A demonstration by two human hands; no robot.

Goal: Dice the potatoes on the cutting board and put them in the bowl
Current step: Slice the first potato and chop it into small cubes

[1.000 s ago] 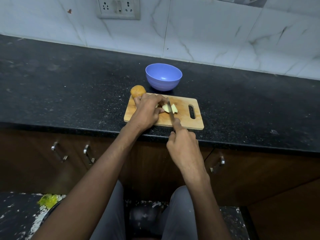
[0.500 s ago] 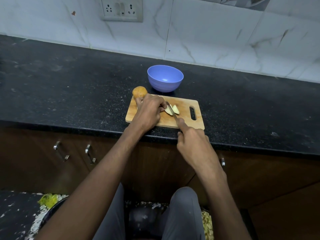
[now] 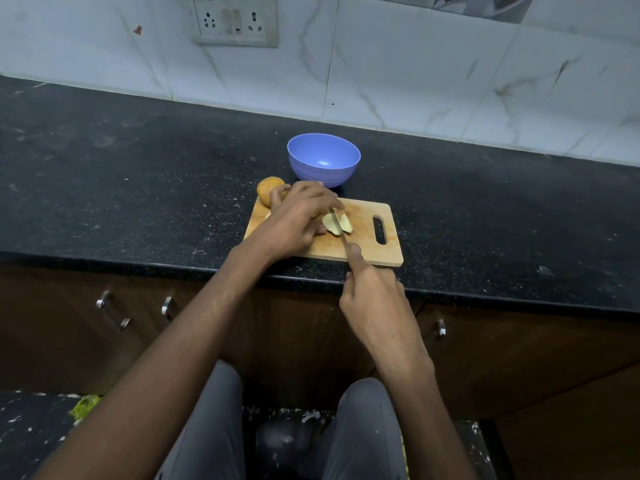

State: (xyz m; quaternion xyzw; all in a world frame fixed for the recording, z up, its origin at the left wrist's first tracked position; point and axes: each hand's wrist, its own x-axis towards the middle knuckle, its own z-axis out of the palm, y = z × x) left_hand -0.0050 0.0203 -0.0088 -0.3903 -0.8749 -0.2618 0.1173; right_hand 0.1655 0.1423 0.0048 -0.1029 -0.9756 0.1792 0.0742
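Note:
A wooden cutting board [image 3: 363, 249] lies near the counter's front edge. On it sit pale cut potato pieces [image 3: 337, 224]. My left hand [image 3: 298, 216] holds the pieces in place, its fingers curled over them. My right hand [image 3: 375, 301] grips a knife [image 3: 337, 226], index finger along its back, and the blade lies across the pieces. A whole unpeeled potato [image 3: 269, 189] sits at the board's far left corner, partly hidden by my left fingers. An empty blue bowl [image 3: 323, 164] stands just behind the board.
The black stone counter [image 3: 138, 174] stretches wide to both sides. A tiled wall with a socket plate [image 3: 235, 20] rises behind it. Below the counter are brown cabinet doors with metal handles [image 3: 112, 315]. Green scraps [image 3: 85, 405] lie on the floor at left.
The knife has shifted slightly on the potato pieces and my right hand has moved a little back towards the board. The left hand keeps its hold.

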